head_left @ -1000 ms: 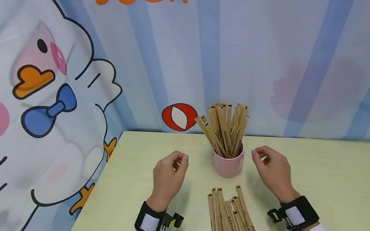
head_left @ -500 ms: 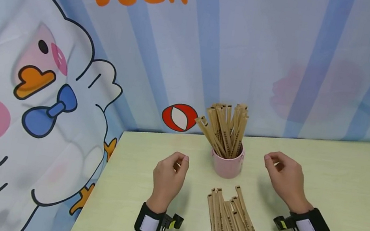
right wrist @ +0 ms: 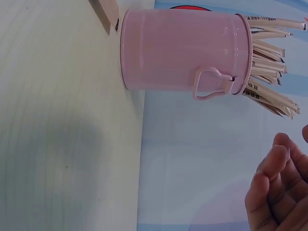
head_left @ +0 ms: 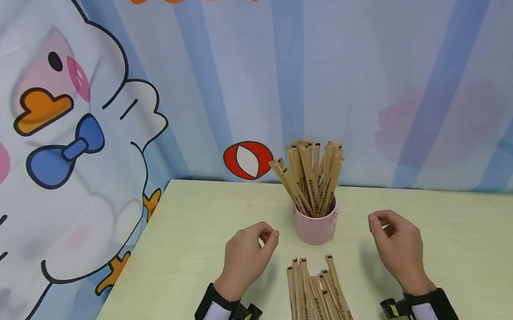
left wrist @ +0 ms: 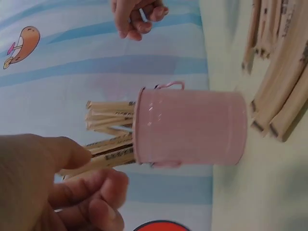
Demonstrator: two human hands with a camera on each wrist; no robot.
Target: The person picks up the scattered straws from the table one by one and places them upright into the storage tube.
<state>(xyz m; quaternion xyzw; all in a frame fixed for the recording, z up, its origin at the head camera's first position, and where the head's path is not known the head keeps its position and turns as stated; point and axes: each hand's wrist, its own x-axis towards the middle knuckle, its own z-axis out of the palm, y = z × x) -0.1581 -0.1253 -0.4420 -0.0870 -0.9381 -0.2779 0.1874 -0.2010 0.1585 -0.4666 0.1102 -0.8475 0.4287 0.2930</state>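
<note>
A small pink metal bucket [head_left: 313, 230] stands upright near the back of the table, filled with thin straws in printed brown paper sleeves [head_left: 313, 177]. More paper-wrapped straws [head_left: 324, 319] lie in a loose bundle in front of it, their near ends cut off by the frame. My left hand [head_left: 246, 261] hovers left of the bundle, fingers loosely curled, nothing between them. To the right of the bucket, my right hand [head_left: 397, 250] is held above the table, also loosely curled and holding nothing. The bucket's side handle [right wrist: 211, 84] shows in the right wrist view.
The pale wooden table [head_left: 486, 255] ends at a blue striped curtain [head_left: 349, 74] right behind the bucket. A printed duck [head_left: 73, 155] covers the cloth at the left. Each wrist wears a black strap with a small camera.
My right hand has drawn away from the bucket to the right, then stopped. My left hand has shifted slightly right and toward me. Bucket and straws stay put.
</note>
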